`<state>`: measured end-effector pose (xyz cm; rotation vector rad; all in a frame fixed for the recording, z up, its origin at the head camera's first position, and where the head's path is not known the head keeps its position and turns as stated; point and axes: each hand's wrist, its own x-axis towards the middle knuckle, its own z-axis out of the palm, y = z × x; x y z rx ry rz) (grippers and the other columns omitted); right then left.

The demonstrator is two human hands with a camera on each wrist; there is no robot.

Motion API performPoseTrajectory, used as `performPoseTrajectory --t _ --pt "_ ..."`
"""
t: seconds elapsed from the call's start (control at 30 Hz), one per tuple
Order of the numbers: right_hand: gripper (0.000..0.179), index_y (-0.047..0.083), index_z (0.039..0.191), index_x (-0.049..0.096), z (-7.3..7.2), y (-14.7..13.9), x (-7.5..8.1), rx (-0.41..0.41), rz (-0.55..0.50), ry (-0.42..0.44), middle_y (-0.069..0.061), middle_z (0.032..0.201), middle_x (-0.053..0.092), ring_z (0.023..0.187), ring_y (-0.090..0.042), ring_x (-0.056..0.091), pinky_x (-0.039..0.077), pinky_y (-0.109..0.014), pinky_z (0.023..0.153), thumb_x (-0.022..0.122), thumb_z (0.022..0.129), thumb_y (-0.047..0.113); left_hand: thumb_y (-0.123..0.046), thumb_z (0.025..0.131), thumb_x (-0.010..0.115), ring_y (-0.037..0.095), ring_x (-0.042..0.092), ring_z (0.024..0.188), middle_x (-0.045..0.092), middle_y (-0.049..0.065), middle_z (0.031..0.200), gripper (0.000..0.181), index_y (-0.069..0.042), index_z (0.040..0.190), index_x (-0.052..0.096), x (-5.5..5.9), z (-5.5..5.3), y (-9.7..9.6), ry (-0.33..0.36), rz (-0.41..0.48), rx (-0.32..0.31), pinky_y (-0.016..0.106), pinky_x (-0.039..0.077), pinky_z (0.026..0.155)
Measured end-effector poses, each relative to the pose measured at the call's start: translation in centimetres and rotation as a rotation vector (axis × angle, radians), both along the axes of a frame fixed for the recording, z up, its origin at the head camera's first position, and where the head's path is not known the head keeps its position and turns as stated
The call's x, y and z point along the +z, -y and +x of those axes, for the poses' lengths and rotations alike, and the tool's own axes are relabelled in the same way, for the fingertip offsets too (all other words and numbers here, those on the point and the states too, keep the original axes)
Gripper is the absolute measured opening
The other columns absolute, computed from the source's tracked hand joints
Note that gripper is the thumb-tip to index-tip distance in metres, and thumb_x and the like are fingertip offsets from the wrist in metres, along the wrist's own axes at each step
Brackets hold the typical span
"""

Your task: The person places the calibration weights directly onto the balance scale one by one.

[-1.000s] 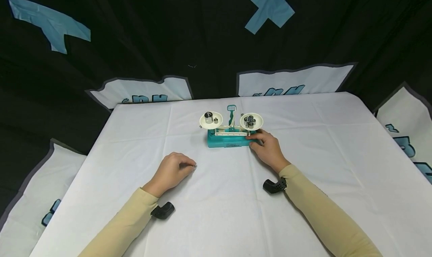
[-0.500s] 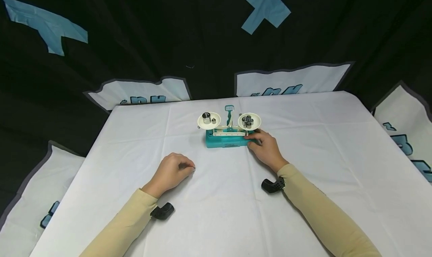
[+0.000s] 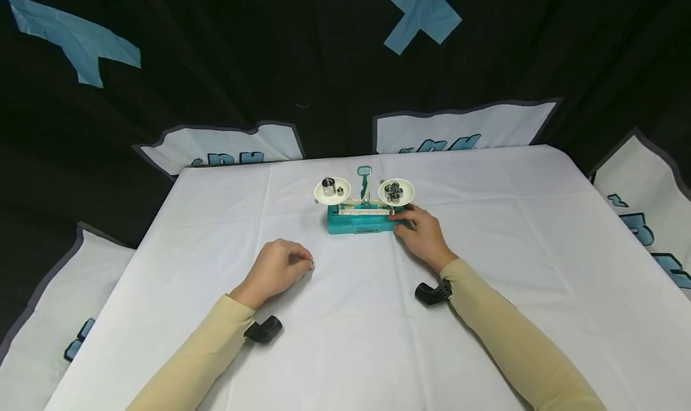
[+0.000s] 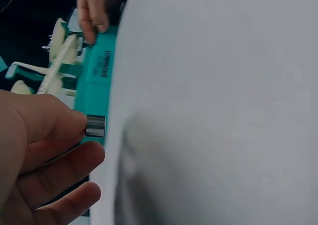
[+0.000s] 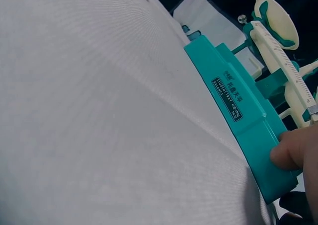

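A teal balance scale [image 3: 356, 224] with two cream pans stands on the white-covered table. The left pan [image 3: 320, 200] bears a larger metal weight [image 3: 328, 186] and a small one [image 3: 340, 191]; the right pan [image 3: 408, 200] holds several small weights [image 3: 393, 191]. My left hand [image 3: 276, 269] is in front of the scale, to its left. Between thumb and index finger it pinches a small shiny cylindrical weight [image 4: 96, 125]. My right hand [image 3: 423, 236] grips the base's right end, its thumb [image 5: 285, 155] pressed on the teal front and a finger by the beam's end.
A white cloth [image 3: 345, 339] covers the table. Black wrist mounts [image 3: 263, 329] hang from both sleeves. Beyond the far table edge hangs a black curtain [image 3: 243, 57] with blue and white patches.
The head view has shifted slightly. My left hand has moved a little toward the scale, still pinching the small weight. The right hand stays on the balance scale.
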<state>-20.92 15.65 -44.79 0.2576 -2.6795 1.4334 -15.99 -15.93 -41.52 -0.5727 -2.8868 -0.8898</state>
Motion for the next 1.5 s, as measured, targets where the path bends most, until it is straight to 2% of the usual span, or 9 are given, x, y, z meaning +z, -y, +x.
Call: performPoseTrajectory --t 0.1,0.23,0.4,0.57,0.8,1.0,1.27,1.5 --pt "0.026 0.002 0.117 0.075 0.0 0.0 -0.1 0.003 0.001 0.016 -0.029 0.155 0.045 0.148 -0.047 0.038 0.035 -0.059 0.12 0.065 0.093 0.005 -0.009 0.085 0.072 0.027 0.072 0.098 0.079 0.007 0.094 0.008 -0.008 0.087 0.08 1.1 -0.5 -0.2 0.021 0.01 0.029 0.048 0.055 0.092" --pt "0.026 0.002 0.117 0.075 0.0 -0.1 0.0 0.002 -0.004 0.027 -0.029 0.155 0.044 0.148 -0.047 0.037 0.035 -0.059 0.12 0.065 0.093 0.005 -0.011 0.088 0.07 0.029 0.071 0.102 0.079 0.01 0.1 0.012 -0.007 0.092 0.08 3.4 -1.8 -0.6 0.039 0.034 0.067 0.05 0.054 0.096" --pt "0.026 0.001 0.117 0.075 0.1 -0.1 0.1 -0.004 -0.011 0.026 -0.029 0.155 0.045 0.148 -0.047 0.037 0.036 -0.058 0.12 0.065 0.093 0.005 -0.013 0.091 0.07 0.026 0.066 0.089 0.079 0.011 0.102 0.014 -0.006 0.096 0.08 6.4 -3.9 -1.3 0.011 0.057 0.092 0.04 0.051 0.086" --pt "0.026 0.0 0.117 0.075 0.1 0.0 0.1 -0.001 -0.017 0.016 -0.028 0.154 0.046 0.148 -0.046 0.038 0.037 -0.058 0.119 0.065 0.093 0.004 -0.013 0.091 0.069 0.026 0.065 0.093 0.079 0.013 0.101 0.016 -0.004 0.098 0.08 7.9 -5.5 -2.2 -0.021 0.076 0.088 0.036 0.046 0.081" --pt "0.026 0.001 0.117 0.075 0.0 0.0 0.0 -0.002 -0.011 0.014 -0.028 0.153 0.047 0.147 -0.047 0.039 0.036 -0.058 0.119 0.065 0.092 0.005 -0.011 0.091 0.067 0.03 0.067 0.1 0.079 0.015 0.1 0.017 -0.001 0.098 0.08 8.1 -6.7 -3.3 -0.04 0.083 0.086 0.043 0.049 0.088" --pt "0.026 0.002 0.116 0.075 0.0 0.0 0.0 0.001 -0.016 0.015 -0.029 0.153 0.047 0.147 -0.047 0.039 0.037 -0.059 0.118 0.065 0.093 0.005 -0.009 0.09 0.066 0.032 0.069 0.099 0.079 0.015 0.1 0.017 -0.001 0.097 0.08 8.1 -7.5 -3.8 -0.053 0.082 0.096 0.041 0.048 0.085" --pt "0.027 0.002 0.117 0.075 -0.1 0.1 0.1 -0.007 -0.004 0.017 -0.028 0.154 0.046 0.148 -0.047 0.038 0.037 -0.058 0.119 0.064 0.093 0.008 -0.01 0.09 0.067 0.03 0.068 0.097 0.079 0.014 0.1 0.018 -0.002 0.099 0.08 8.1 -8.0 -4.0 -0.048 0.061 0.096 0.039 0.049 0.08" --pt "0.027 0.001 0.117 0.075 0.1 0.2 0.2 -0.007 -0.01 0.026 -0.028 0.155 0.045 0.148 -0.046 0.039 0.038 -0.057 0.119 0.064 0.093 0.008 -0.009 0.089 0.067 0.031 0.068 0.097 0.079 0.013 0.102 0.019 -0.003 0.101 0.08 7.4 -8.1 -4.2 -0.021 0.035 0.09 0.034 0.048 0.076"
